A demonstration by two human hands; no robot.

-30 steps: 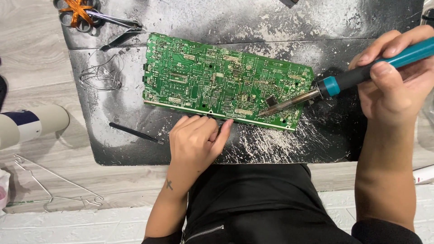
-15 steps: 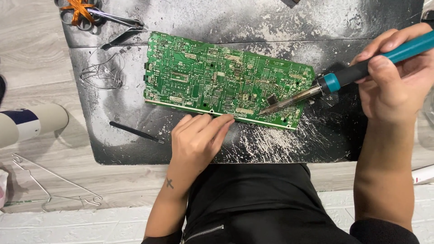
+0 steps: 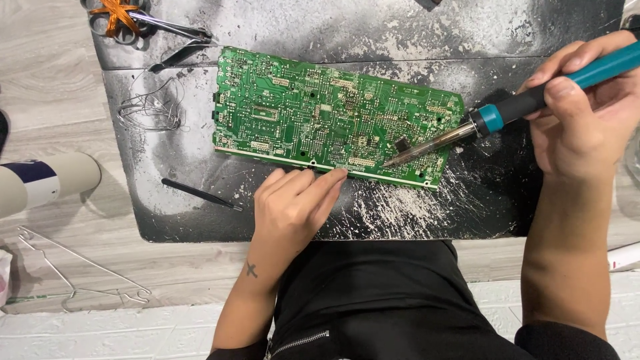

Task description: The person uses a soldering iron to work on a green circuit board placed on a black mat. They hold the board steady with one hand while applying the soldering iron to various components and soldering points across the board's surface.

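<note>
We work over a black, white-spattered mat (image 3: pixel 467 213) on a pale wooden floor (image 3: pixel 60 100). On the mat beyond our left hand (image 3: pixel 293 207): a green circuit board (image 3: pixel 320 113); left of that hand a thin black probe (image 3: pixel 200 194), coiled wire (image 3: pixel 150 107), scissors (image 3: pixel 133 17); on the floor, a wire hanger (image 3: pixel 80 277)

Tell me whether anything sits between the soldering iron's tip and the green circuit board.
Nothing visible does. The soldering iron, held in the right hand, has its tip down at the circuit board near its lower edge, beside a small black chip. The left hand rests at the board's near edge, left of the tip.
</note>
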